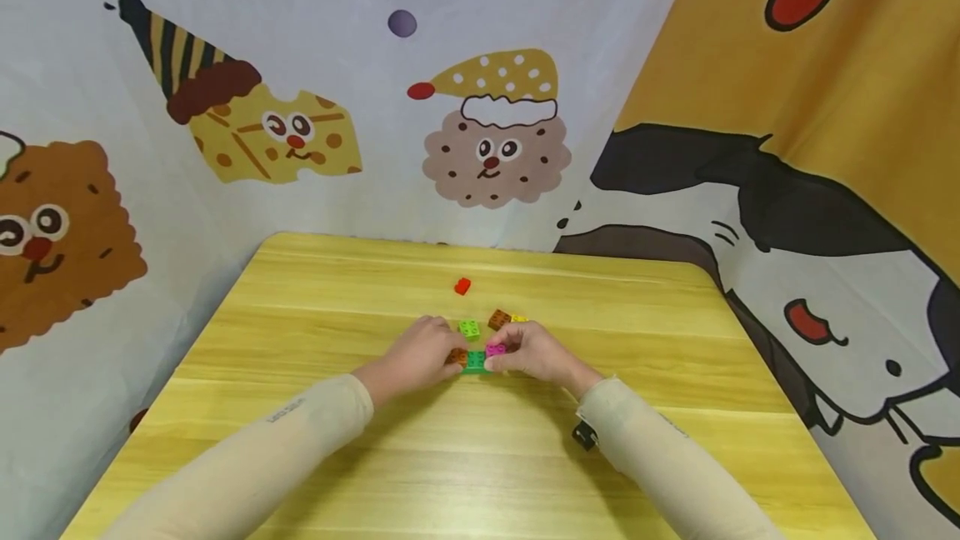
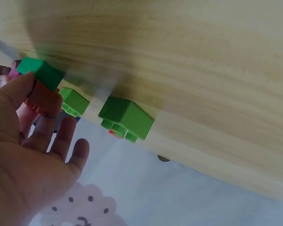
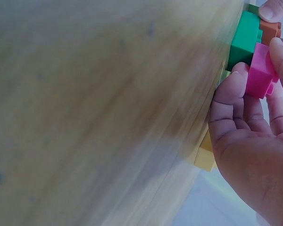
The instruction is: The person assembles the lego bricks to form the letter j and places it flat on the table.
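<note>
My left hand (image 1: 422, 357) pinches an orange-brown toy building brick (image 2: 44, 99) between thumb and fingers. That brick sits on the left part of a green brick (image 1: 476, 360) lying on the table. From the other side, my right hand (image 1: 538, 352) pinches a pink brick (image 3: 260, 70) over the right end of the green one. Its studs (image 3: 270, 89) show at the fingertips. In the right wrist view, the pink brick's side lies right against the green brick. Just behind them stands a lime green brick (image 1: 468, 329).
Behind my right hand are a brown brick (image 1: 499, 319) and a partly hidden yellow brick (image 1: 519, 319). Farther back lies a small red brick (image 1: 462, 286). The wooden table (image 1: 337, 273) ends at a patterned cloth (image 1: 375, 198).
</note>
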`<action>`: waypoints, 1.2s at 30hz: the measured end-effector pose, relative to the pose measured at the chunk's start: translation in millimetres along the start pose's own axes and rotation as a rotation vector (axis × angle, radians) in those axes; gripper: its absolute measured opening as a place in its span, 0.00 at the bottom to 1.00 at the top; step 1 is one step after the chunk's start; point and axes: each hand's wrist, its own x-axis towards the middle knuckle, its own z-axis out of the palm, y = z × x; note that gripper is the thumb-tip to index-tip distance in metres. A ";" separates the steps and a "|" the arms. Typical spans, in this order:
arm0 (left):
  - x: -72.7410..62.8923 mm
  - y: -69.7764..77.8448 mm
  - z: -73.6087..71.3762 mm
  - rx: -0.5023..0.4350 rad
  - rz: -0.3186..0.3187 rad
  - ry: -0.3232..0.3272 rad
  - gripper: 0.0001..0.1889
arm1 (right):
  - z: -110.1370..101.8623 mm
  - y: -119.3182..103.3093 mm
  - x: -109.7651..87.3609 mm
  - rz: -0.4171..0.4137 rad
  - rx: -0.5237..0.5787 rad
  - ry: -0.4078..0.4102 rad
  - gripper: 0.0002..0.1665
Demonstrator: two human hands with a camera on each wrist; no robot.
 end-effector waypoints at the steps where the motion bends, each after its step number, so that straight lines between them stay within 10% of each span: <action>1: 0.8 0.6 0.4 -0.009 -0.006 0.000 0.16 | -0.1 0.3 -0.1 0.002 0.001 -0.001 0.16; 36: -11.9 3.7 9.1 -0.063 -0.069 0.009 0.20 | 6.9 4.3 -9.1 -0.028 -0.071 -0.068 0.24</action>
